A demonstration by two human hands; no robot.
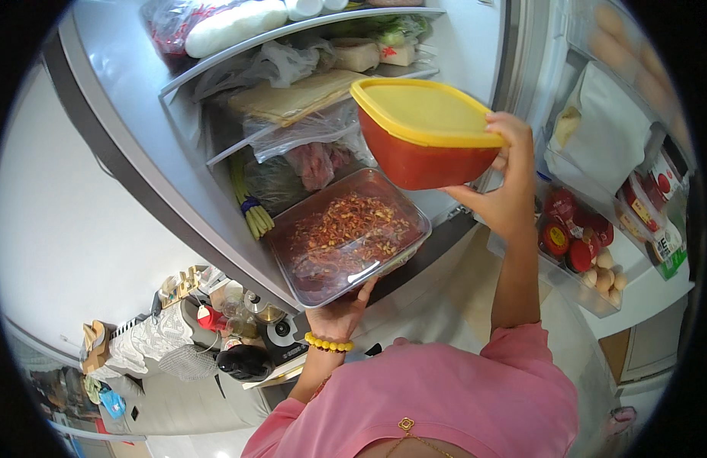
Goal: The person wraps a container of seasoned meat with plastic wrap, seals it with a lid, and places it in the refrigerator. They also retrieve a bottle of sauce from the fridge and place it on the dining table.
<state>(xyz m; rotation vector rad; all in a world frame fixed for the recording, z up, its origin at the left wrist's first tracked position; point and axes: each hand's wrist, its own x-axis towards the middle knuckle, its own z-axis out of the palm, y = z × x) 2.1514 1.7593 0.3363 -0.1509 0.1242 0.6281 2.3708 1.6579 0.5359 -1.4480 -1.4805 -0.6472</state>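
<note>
My left hand [337, 315], with a yellow beaded bracelet at the wrist, supports a clear lidded container [350, 237] from below at its near edge. Reddish shredded food with nuts or seeds shows through the lid, and the container tilts at the opening of the refrigerator. Higher and to the right, my right hand [505, 172] grips the right end of a red plastic container [425, 163] with a yellow lid [427, 111], thumb underneath and fingers on the lid's rim. The red container is raised in front of the shelves, and its contents are hidden.
Bagged food lies on the refrigerator shelves [307, 34]; bagged meat [316, 163] and green stalks [253, 212] are behind the clear container. The open door at right holds eggs [605, 277], red-lidded jars [579, 255] and packages. An induction cooktop [282, 335] stands at lower left.
</note>
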